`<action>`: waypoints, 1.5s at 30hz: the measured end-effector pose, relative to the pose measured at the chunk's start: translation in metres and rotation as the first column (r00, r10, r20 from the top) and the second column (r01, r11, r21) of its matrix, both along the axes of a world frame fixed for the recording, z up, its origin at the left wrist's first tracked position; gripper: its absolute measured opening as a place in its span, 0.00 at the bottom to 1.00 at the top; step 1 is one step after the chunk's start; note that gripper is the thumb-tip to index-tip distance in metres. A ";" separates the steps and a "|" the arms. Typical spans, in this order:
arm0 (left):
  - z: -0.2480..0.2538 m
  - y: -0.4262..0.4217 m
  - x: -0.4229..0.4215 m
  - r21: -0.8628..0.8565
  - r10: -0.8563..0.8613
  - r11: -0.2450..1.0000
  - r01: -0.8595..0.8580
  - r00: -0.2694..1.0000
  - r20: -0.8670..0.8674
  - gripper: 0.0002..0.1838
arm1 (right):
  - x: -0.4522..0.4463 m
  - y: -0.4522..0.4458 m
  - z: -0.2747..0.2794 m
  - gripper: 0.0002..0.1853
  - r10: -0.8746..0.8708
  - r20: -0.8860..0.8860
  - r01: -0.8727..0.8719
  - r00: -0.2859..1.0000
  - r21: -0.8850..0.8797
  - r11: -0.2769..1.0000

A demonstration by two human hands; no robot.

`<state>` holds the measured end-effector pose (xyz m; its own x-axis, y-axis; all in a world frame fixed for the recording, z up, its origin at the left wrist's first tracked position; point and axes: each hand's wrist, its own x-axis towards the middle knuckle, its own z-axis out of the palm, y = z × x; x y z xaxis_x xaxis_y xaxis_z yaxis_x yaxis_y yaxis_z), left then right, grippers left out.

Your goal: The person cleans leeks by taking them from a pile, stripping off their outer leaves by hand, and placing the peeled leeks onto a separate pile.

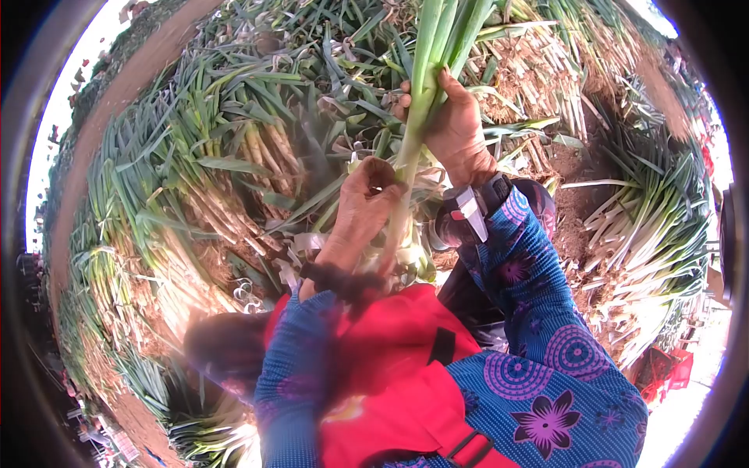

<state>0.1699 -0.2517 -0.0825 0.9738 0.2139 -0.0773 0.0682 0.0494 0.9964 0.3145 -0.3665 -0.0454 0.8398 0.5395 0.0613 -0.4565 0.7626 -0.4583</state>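
A thick green onion [411,148] stands nearly upright in front of me, its green leaves at the top and its pale stalk running down toward my lap. My right hand [456,129] is wrapped around it where the leaves branch, fingers showing on the far side. Lower on the stalk, my left hand [365,204] is closed in a pinch against its left side. Whether a strip of outer skin lies between those fingertips I cannot make out. The root end is blurred near my left wrist.
Heaped green onions [257,148] lie ahead and to the left, with loose leaves and peelings among them. Another pile [647,226] spreads on the soil at the right, roots toward me. A red crate or bag [663,370] stands at the lower right.
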 end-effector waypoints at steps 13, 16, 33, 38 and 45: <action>0.017 0.072 -0.079 -0.321 0.376 0.883 -0.343 0.925 0.048 0.04 | 0.036 -0.021 -0.023 0.18 -0.381 -0.195 0.339 0.904 -0.215 0.916; 0.005 0.135 -0.126 -0.067 0.517 0.856 -0.513 0.848 0.116 0.04 | 0.056 -0.040 -0.029 0.17 -0.381 -0.166 0.343 0.909 -0.220 0.913; -0.001 0.382 -0.299 0.475 0.737 0.606 -0.638 0.675 -0.034 0.09 | 0.098 -0.175 -0.045 0.14 -0.291 0.585 0.653 0.757 -0.683 0.327; 0.041 0.182 -0.103 0.507 0.326 0.794 -0.335 0.939 0.110 0.16 | 0.093 -0.132 -0.044 0.15 -0.349 0.572 0.670 0.743 -0.632 0.390; 0.042 0.017 0.003 0.683 -0.054 0.720 -0.127 0.970 0.236 0.26 | 0.063 -0.037 -0.018 0.20 -0.350 -0.408 0.409 0.843 0.063 0.910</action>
